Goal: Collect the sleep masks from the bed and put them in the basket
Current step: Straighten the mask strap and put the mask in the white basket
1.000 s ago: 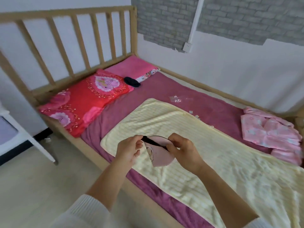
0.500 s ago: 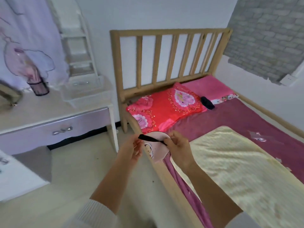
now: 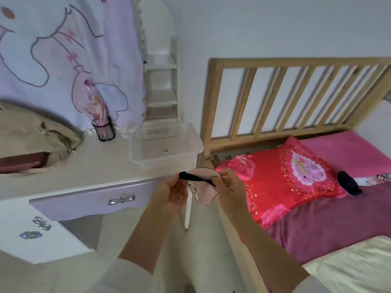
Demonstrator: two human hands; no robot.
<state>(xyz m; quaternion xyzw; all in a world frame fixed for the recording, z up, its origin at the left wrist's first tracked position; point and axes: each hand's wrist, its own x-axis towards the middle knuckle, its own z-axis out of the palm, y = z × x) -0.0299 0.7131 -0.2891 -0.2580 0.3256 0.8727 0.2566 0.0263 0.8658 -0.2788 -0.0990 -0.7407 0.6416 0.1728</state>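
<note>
Far left: worktop, white basket at its right end, apparently bare inside. Centre, near: left hand with grip pinched on black strap end; pink mask folded, hanging between both hands, over floor gap between worktop and bed. Right hand, grip pinched on other strap end. Right, far: black mask lying by red pillow, not yet collected. Step in hand, judged: carrying first mask to basket. Next: reach up and far-left over basket rim, release both grips, then back for black mask.
</note>
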